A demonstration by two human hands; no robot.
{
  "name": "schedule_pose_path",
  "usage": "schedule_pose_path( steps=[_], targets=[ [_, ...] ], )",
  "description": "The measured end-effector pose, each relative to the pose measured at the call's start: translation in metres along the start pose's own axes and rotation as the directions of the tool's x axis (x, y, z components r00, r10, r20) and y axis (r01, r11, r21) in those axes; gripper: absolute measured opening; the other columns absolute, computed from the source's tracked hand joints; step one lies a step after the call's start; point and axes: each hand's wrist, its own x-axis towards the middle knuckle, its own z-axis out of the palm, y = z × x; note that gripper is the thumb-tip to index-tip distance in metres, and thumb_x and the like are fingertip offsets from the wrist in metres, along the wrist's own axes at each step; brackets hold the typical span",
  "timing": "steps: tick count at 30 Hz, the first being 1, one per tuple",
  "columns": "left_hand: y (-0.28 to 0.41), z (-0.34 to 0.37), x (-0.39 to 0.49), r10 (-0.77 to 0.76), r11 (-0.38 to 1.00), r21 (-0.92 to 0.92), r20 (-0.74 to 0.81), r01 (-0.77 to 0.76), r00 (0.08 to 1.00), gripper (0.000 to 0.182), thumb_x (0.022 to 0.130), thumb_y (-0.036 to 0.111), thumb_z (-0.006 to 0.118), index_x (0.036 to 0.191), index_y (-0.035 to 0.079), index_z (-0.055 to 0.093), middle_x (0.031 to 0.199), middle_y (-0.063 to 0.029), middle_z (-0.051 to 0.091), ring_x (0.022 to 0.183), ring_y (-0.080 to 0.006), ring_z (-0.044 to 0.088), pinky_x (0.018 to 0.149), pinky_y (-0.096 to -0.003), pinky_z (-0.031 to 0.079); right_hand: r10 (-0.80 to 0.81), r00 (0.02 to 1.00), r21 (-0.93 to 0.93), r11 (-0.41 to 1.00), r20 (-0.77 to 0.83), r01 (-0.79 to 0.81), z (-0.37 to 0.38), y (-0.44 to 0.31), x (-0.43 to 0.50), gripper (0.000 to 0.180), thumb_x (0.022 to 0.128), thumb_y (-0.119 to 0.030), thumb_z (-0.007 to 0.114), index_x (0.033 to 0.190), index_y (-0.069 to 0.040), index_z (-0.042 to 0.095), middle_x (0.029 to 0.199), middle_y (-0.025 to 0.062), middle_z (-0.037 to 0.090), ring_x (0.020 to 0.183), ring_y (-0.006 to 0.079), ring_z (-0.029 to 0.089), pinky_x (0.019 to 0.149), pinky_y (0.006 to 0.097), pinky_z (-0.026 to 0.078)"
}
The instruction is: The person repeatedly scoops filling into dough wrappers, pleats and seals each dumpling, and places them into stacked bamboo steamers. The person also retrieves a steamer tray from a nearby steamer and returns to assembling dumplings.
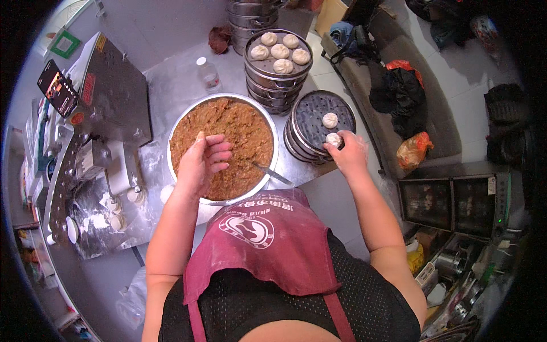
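Observation:
My right hand [352, 154] has its thumb and fingers around a pleated white bun [333, 140], at the near side of a perforated dark steamer tray [314, 113]. Another pleated bun [330, 120] sits just beyond it on that tray. Over a wide metal bowl [276, 149] of brown minced filling [239, 124], my left hand [207, 156] is empty, its fingers loosely curled and apart. A metal spreader [275, 175] leans from the filling over the bowl's near right rim. A round white piece [167, 194], probably dough, lies partly hidden behind my left forearm.
Several buns [280, 51] rest on a taller steamer stack [277, 87] behind. More steamers [252, 21] stand by the wall. A capped plastic bottle [208, 75] is beyond the bowl. At left are small stacks of dough rounds [118, 222], a metal machine [113, 94] and a phone [57, 88].

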Motion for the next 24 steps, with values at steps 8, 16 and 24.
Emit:
schedule_pose_path(
  steps=[8, 16, 24],
  targets=[
    [-0.031, -0.165, -0.042, 0.466, 0.884, 0.326, -0.579, -0.335, 0.669, 0.039, 0.096, 0.030, 0.055, 0.121, 0.001, 0.056, 0.105, -0.0108, 0.065, 0.088, -0.0163, 0.063, 0.075, -0.0317, 0.052, -0.134, 0.958, -0.031, 0.991, -0.255, 0.130, -0.024, -0.005, -0.027, 0.029, 0.080, -0.019, 0.075, 0.105, -0.005, 0.067, 0.103, 0.0108, 0.065, 0.098, 0.0275, 0.058, 0.090, 0.0401, 0.045],
    [-0.125, -0.270, -0.029, 0.515, 0.384, 0.847, -0.527, 0.367, 0.676, 0.035, 0.084, 0.025, 0.069, 0.109, 0.002, 0.063, 0.105, -0.0209, 0.065, 0.099, -0.0368, 0.062, 0.087, -0.0436, 0.049, -0.280, 0.897, 0.133, 0.959, 0.343, 0.249, 0.025, -0.107, -0.067, 0.039, 0.082, -0.025, 0.072, 0.111, -0.001, 0.060, 0.109, 0.0186, 0.060, 0.104, 0.0348, 0.057, 0.090, 0.0420, 0.046],
    [-0.116, -0.309, 0.008, 0.220, 0.305, 0.887, -0.420, 0.347, 0.881, 0.049, 0.069, 0.035, 0.081, 0.099, 0.000, 0.064, 0.106, -0.0204, 0.065, 0.098, -0.0351, 0.063, 0.085, -0.0426, 0.050, -0.238, 0.775, -0.163, 0.902, 0.586, 0.400, 0.052, -0.155, -0.046, 0.018, 0.082, -0.010, 0.054, 0.097, -0.007, 0.062, 0.090, 0.0196, 0.063, 0.086, 0.0409, 0.063, 0.073, 0.0517, 0.049]
  ],
)
